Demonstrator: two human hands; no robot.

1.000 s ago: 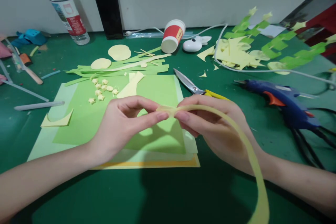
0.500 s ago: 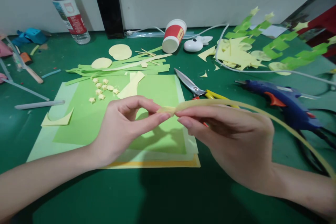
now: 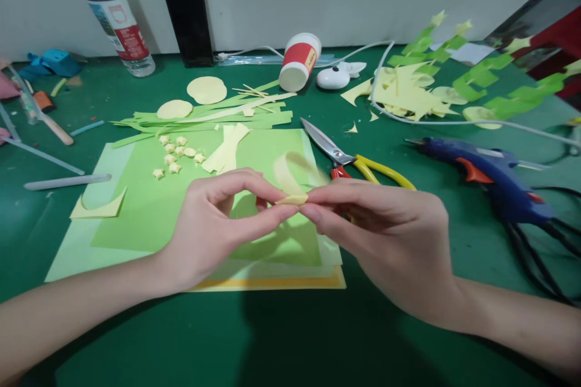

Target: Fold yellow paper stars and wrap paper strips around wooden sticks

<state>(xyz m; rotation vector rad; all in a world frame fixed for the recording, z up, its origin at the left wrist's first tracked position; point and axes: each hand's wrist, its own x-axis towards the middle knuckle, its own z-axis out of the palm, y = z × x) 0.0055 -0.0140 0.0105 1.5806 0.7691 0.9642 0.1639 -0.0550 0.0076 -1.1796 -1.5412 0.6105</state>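
Left hand (image 3: 213, 224) and right hand (image 3: 390, 236) both pinch a pale yellow paper strip (image 3: 290, 184) between fingertips, above stacked green paper sheets (image 3: 149, 211) on the green worktop (image 3: 290, 338).

Motion-blurred loop of the paper strip (image 3: 290, 172); water bottle (image 3: 113, 12) top beyond the frame's edge.

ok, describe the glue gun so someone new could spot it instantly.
Start at the green table and look to its right side, past the scissors. The glue gun lies there on its side: dark blue body, orange trigger, black cord trailing right. Nothing else nearby is blue.
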